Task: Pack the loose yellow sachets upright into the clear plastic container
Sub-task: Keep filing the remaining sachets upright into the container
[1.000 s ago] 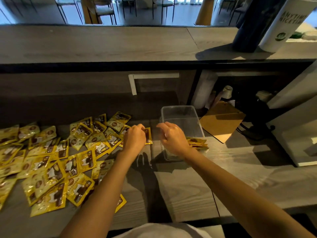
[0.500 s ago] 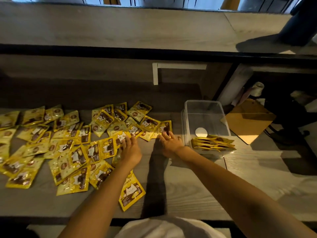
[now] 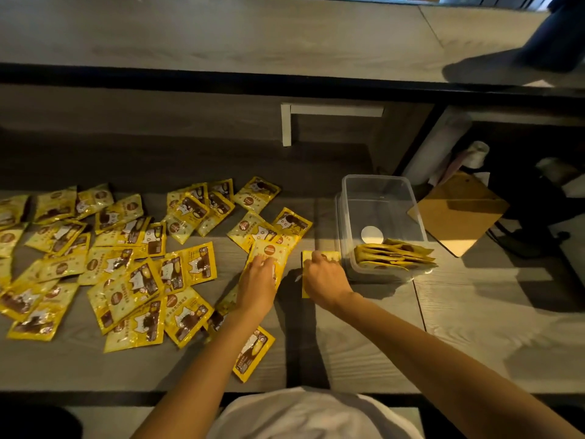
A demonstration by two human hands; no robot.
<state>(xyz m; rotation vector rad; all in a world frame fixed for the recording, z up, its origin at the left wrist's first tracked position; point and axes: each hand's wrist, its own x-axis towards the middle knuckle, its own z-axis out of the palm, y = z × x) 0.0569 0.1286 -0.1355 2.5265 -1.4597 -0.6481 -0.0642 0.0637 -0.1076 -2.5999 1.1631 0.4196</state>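
Observation:
Many loose yellow sachets [image 3: 133, 267] lie scattered flat over the left half of the wooden counter. The clear plastic container [image 3: 345, 210] stands to their right, with several sachets [image 3: 395, 253] standing on edge at its near end. My left hand [image 3: 258, 285] rests fingers-down on one yellow sachet [image 3: 270, 251] that overlaps others. Just left of the container, my right hand [image 3: 323, 277] has its fingers curled on another yellow sachet [image 3: 329, 256]. One more sachet [image 3: 253, 353] lies under my left forearm.
A brown board [image 3: 459, 217] lies right of the container. A raised counter ledge [image 3: 285, 80] runs across the back, with a white bracket [image 3: 286, 125] under it. A dark cylinder [image 3: 554, 42] stands on the ledge at top right. The counter's front edge [image 3: 95, 392] is close to my body.
My right hand came away from the container and moved left onto a sachet beside it. My left hand shifted onto a sachet nearer the middle. The view has tilted down.

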